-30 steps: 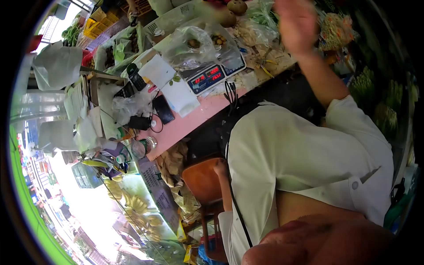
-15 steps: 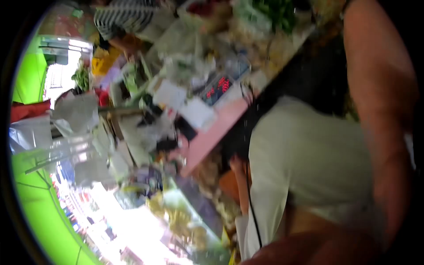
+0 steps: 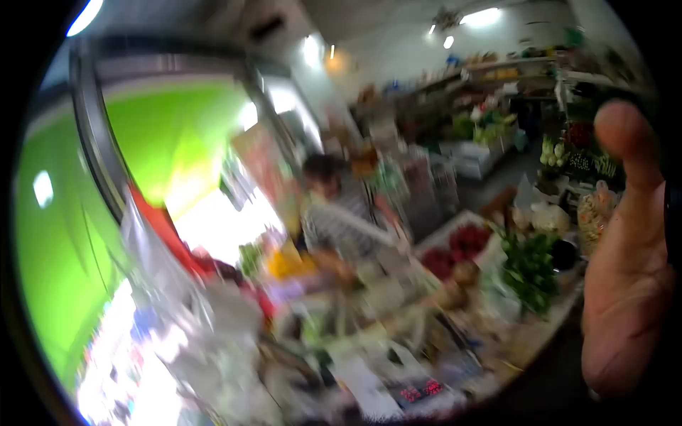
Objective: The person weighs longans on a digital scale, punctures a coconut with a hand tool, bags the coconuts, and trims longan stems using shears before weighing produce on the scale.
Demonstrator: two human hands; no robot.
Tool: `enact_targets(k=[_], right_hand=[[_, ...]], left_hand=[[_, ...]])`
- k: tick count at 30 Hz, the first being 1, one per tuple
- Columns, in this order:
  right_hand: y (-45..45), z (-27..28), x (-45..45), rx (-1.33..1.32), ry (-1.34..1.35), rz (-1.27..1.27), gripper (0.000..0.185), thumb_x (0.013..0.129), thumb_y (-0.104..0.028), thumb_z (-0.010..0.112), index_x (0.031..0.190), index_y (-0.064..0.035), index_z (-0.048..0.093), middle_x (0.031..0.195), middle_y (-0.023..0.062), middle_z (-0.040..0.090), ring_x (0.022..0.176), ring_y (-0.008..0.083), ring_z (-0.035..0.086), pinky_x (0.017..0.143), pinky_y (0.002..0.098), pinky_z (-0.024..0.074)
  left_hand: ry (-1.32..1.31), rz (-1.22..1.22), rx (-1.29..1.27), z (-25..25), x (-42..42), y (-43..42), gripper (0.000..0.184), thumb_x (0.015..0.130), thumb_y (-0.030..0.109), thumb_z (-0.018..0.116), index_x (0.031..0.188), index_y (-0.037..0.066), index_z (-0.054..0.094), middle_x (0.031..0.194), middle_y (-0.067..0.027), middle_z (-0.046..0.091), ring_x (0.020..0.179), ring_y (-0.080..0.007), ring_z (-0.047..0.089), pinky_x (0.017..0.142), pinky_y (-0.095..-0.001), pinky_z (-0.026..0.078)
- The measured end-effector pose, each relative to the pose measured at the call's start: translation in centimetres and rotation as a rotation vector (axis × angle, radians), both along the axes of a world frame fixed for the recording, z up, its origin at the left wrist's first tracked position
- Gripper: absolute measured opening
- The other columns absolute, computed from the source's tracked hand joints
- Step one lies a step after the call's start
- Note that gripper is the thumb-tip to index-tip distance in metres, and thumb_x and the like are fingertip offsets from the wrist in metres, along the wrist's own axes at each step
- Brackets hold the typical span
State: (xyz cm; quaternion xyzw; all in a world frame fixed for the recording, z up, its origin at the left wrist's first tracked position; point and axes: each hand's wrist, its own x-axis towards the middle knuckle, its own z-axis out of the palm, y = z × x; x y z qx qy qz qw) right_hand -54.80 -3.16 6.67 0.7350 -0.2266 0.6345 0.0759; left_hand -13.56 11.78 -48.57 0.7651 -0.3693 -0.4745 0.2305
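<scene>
- R hand [image 3: 625, 248] showing by tbl [image 3: 529, 344] edge; openness/hold: can't tell
- L hand hiding off-view; can't tell
- Greens [image 3: 529, 273] sitting nr edge, dark gap running alongside

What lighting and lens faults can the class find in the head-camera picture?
Head view: daylight outside burns out to white; ceiling light flares.
Head view: metal post bows, dark curved borders frame the scene.
Head view: motion blur softens the co-worker and smears the scale's red digits; right hand looks sharper.
</scene>
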Motion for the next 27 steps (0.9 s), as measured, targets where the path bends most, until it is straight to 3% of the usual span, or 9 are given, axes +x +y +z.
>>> enact_targets(k=[5,9,10,11,15,17,19,22,27], right_hand=[[-7.0,2.7,-1.8,-0.178,0.123,0.027,0.025,0.097,-0.009,0.062,0.12,0.0003,0.061,0.11,0.0122,0.065,0.094,0.0225,0.064,0.082,0.0328,0.0523],[-5.3,2.5,-0.8,-0.266,0.073,-0.026,0.026,0.096,-0.008,0.062,0.121,0.001,0.061,0.11,0.0131,0.065,0.093,0.0235,0.063,0.081,0.0332,0.0522],[-5.6,2.1,-1.1,-0.276,0.055,-0.038,0.026,0.096,-0.008,0.062,0.121,0.0011,0.061,0.11,0.0133,0.065,0.093,0.0238,0.063,0.081,0.0333,0.0522],[-6.0,1.6,-1.2,-0.29,0.032,-0.046,0.026,0.096,-0.008,0.062,0.121,0.0013,0.061,0.11,0.0135,0.064,0.093,0.0241,0.063,0.081,0.0334,0.0522],[-8.9,-1.6,-0.9,-0.3,-0.057,-0.116,0.027,0.096,-0.007,0.062,0.121,0.0019,0.06,0.11,0.0145,0.064,0.093,0.0252,0.063,0.081,0.0339,0.0521],[-12.1,-5.4,0.0,-0.066,-0.054,-0.149,0.028,0.095,-0.007,0.063,0.121,0.0022,0.06,0.11,0.0149,0.064,0.093,0.0257,0.063,0.081,0.0341,0.0521],[-16.1,-11.6,1.4,0.481,0.002,-0.039,0.034,0.095,-0.007,0.063,0.128,0.0004,0.059,0.116,0.014,0.063,0.092,0.0243,0.064,0.084,0.0353,0.0515],[-20.6,-26.8,1.4,1.178,0.123,0.051,0.063,0.095,-0.014,0.065,0.152,-0.006,0.038,0.116,0.0154,0.063,0.092,0.0242,0.067,0.08,0.0361,0.0529],[-21.6,-33.9,4.5,1.36,0.237,0.032,0.081,0.091,-0.022,0.069,0.156,-0.0036,0.023,0.114,0.0191,0.066,0.093,0.0374,0.067,0.083,0.0434,0.0531]], left_hand=[[-0.134,-0.136,-0.038,-0.2,-5.7,11.4,0.036,0.09,0.026,0.069,0.111,-0.003,0.069,0.091,-0.0095,0.07,0.077,-0.018,0.064,0.065,-0.0328,0.056],[-0.481,-0.355,-0.339,0.2,-2.5,20.7,0.036,0.089,0.026,0.069,0.111,-0.003,0.069,0.09,-0.0095,0.07,0.077,-0.0176,0.064,0.065,-0.0327,0.056],[-0.185,-0.08,-0.063,0.7,-3.2,20.6,0.036,0.088,0.026,0.069,0.109,-0.003,0.069,0.089,-0.0095,0.071,0.076,-0.0173,0.064,0.065,-0.0335,0.055],[0.034,0.269,0.182,7.4,-5.5,17.5,0.036,0.087,0.027,0.069,0.108,-0.002,0.07,0.088,-0.0095,0.071,0.074,-0.0171,0.064,0.064,-0.0342,0.055],[0.071,0.333,0.17,7.8,-6.8,16.7,0.034,0.09,0.027,0.066,0.107,-0.002,0.071,0.088,-0.0105,0.072,0.075,-0.0181,0.067,0.063,-0.0356,0.054],[-0.067,0.158,0.127,7.2,-6.6,17.1,0.034,0.092,0.028,0.066,0.107,-0.002,0.07,0.089,-0.0105,0.073,0.077,-0.0201,0.07,0.063,-0.0353,0.056],[-0.028,0.209,0.188,7.8,-7.1,16.9,0.033,0.092,0.027,0.066,0.108,-0.002,0.07,0.09,-0.0104,0.073,0.078,-0.0211,0.071,0.065,-0.0347,0.056],[-0.051,0.232,0.258,10.6,-8.0,16.3,0.031,0.093,0.026,0.067,0.108,-0.001,0.07,0.09,-0.0101,0.073,0.077,-0.0209,0.072,0.066,-0.0326,0.057],[0.117,0.442,0.288,14.6,-10.2,14.3,0.028,0.097,0.022,0.065,0.114,0.001,0.068,0.094,-0.0083,0.072,0.078,-0.0158,0.069,0.065,-0.0277,0.055]])
